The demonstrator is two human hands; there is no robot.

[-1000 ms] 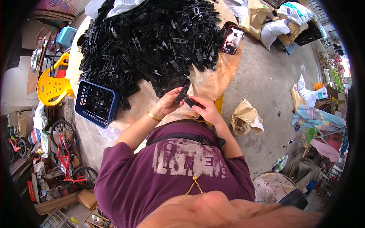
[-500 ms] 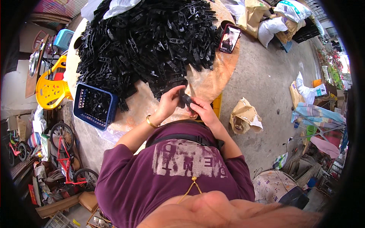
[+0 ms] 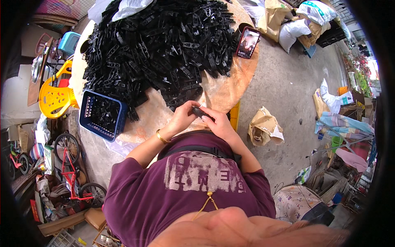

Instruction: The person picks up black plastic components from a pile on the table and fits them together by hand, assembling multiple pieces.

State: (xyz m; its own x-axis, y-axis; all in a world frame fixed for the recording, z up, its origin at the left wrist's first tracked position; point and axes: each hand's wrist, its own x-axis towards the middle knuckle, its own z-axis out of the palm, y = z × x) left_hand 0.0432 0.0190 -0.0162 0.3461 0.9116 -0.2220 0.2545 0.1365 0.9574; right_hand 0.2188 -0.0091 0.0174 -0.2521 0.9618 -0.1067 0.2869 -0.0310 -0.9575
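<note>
In front of my waist, both hands meet on a small dark elongated plastic piece (image 3: 200,112). My left hand (image 3: 183,118) pinches its left end, with the thumb and fingertips drawn together. From the other side my right hand (image 3: 221,124) has its fingers closed on the same piece; its exact shape is partly hidden by them. Just beyond my hands, a large heap of long, slotted black plastic pieces (image 3: 160,49) covers much of the round table (image 3: 234,84). A dark blue basket (image 3: 122,119) holding small black parts is at the table's left edge.
A phone (image 3: 248,42) leans at the table's right side. Left of the table is a yellow chair (image 3: 57,96), with a red bicycle (image 3: 74,177) nearer me. On the floor to the right lies a crumpled paper bag (image 3: 263,127); several filled sacks (image 3: 294,33) are piled farther back.
Both hands have come slightly nearer my body and closer together. The dark piece, more upright before, now lies slanted between my fingers.
</note>
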